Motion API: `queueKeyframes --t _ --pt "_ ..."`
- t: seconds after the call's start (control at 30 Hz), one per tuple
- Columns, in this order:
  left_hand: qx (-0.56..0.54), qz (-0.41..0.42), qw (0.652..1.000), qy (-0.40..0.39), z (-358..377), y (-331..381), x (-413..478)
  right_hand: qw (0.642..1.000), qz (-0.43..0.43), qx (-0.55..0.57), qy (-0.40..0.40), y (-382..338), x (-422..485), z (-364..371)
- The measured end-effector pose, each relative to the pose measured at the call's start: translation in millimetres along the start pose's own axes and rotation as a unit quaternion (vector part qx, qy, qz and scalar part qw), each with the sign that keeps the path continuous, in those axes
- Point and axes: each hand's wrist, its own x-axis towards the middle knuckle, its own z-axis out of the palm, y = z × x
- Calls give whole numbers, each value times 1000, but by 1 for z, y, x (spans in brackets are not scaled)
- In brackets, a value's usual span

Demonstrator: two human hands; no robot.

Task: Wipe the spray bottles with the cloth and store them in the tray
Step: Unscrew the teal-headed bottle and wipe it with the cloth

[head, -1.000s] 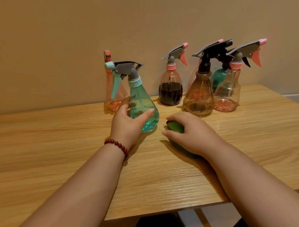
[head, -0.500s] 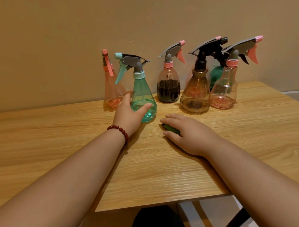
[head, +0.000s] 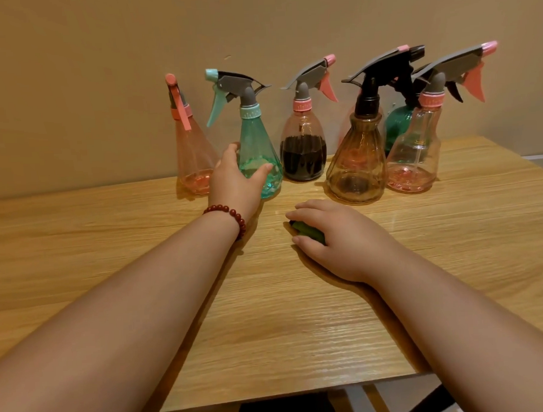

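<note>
On table, left hand point(head: 231, 179) still gripping teal bottle point(head: 258, 153), now upright, right hand point(head: 337, 237) covering cloth point(head: 308, 232)

One head camera looks forward and down from the near edge of the counter point(head: 300, 329), close, facing the wall point(head: 102, 73).

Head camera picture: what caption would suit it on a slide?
Left hand grips a teal spray bottle; right hand covers a green cloth.

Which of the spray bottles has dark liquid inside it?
The pink-collared bottle in the middle of the row, just right of the teal bottle that the left hand grips. Its lower half looks nearly black; the others look almost empty.
</note>
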Motion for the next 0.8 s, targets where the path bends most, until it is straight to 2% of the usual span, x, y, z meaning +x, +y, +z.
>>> queueKeyframes --t 0.4,0.8 --pt "11 -2 1000 12 15 -4 24 1000 -12 21 5 5 2 2" --pt "32 21 999 1 -20 -12 -17 1000 -7 16 13 1 0 2"
